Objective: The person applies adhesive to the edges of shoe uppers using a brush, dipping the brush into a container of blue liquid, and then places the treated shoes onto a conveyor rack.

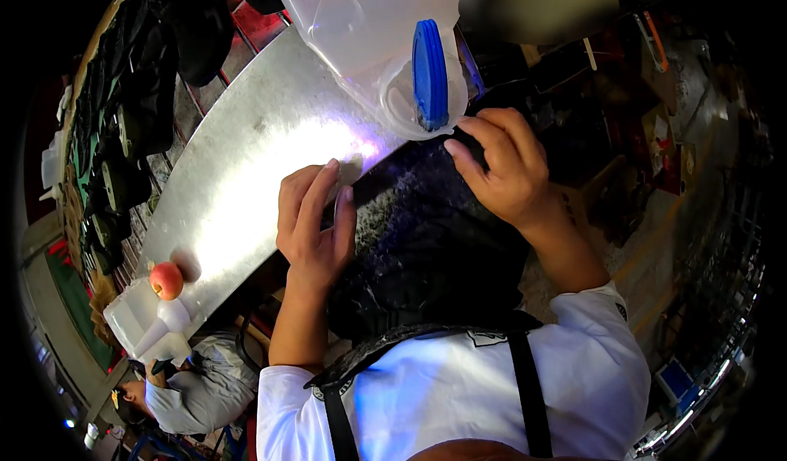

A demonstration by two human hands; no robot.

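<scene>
My left hand (pixel 311 231) sits just left of centre, towards 9 o'clock, its fingers loosely curled and thumb parted from the forefinger; I see it holding nothing. Its fingertips are at the near edge of the silvery, brightly lit metal table (pixel 254 117).

My right hand (pixel 510 170) is at 2 o'clock, half open, thumb and forefinger a little parted at the rim of a round, clear plastic cup (pixel 395 121). Whether they pinch that rim, I cannot tell.

The upright blue disc-shaped piece with ribbed sides (pixel 429 76) stands on edge in the cup, near 12 o'clock; I cannot tell if it is one piece or several stacked. Beyond the cup, further out at 12 o'clock, is a big translucent plastic bin (pixel 373 18).

Between 8 and 9 o'clock, on the table, a red round apple-like thing (pixel 166 281) lies beside a white plastic tray (pixel 123 317). Past that, between 7 and 8, a co-worker in grey (pixel 201 391) bends forward. My black, grey-flecked apron (pixel 434 256) hangs below my hands.
</scene>
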